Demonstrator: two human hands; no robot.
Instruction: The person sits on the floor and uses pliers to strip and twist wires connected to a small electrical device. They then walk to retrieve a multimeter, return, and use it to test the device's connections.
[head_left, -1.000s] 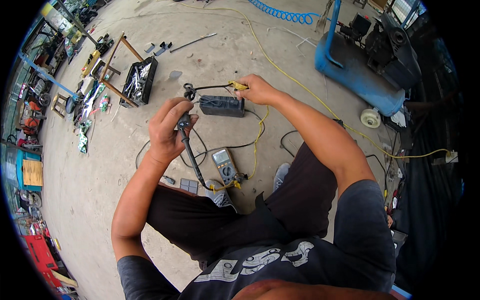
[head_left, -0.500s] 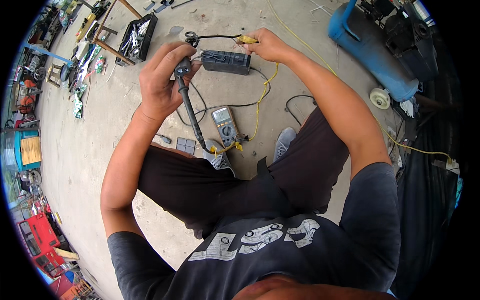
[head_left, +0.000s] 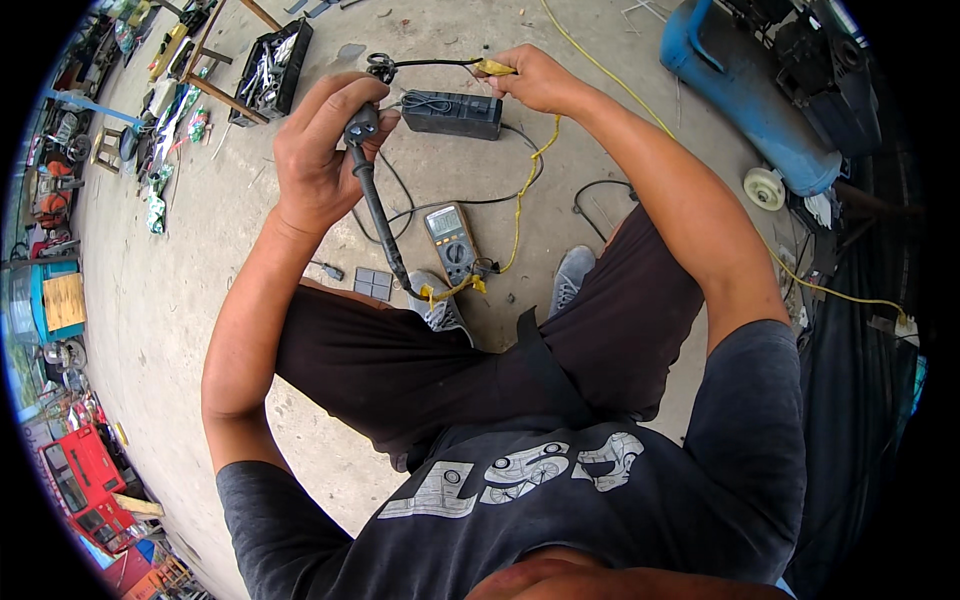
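My left hand (head_left: pixel 318 150) is closed around a black connector (head_left: pixel 362 124) with holes in its end face. From it a thick black stem (head_left: pixel 380 212) slants down to yellow tape above my left shoe. With thumb and fingers my right hand (head_left: pixel 535 80) pinches a yellow-taped test lead (head_left: pixel 497 68). Its thin black part stretches left to a small ring-shaped black piece (head_left: pixel 380 67) at my left fingertips; whether they touch is unclear. A yellow cord (head_left: pixel 520 198) hangs from near my right hand to the multimeter (head_left: pixel 452 242), which lies on the floor between my feet.
Beyond the hands lies a black power adapter (head_left: pixel 450 116) with coiled cable. Near my left shoe are a grey square tile (head_left: pixel 372 284) and a small plug (head_left: pixel 328 271). A tool crate (head_left: pixel 288 98) stands far left, a blue tank (head_left: pixel 745 110) far right.
Both hands keep their hold and have barely moved. The whole view has shifted slightly, so floor items appear a little higher in the picture.
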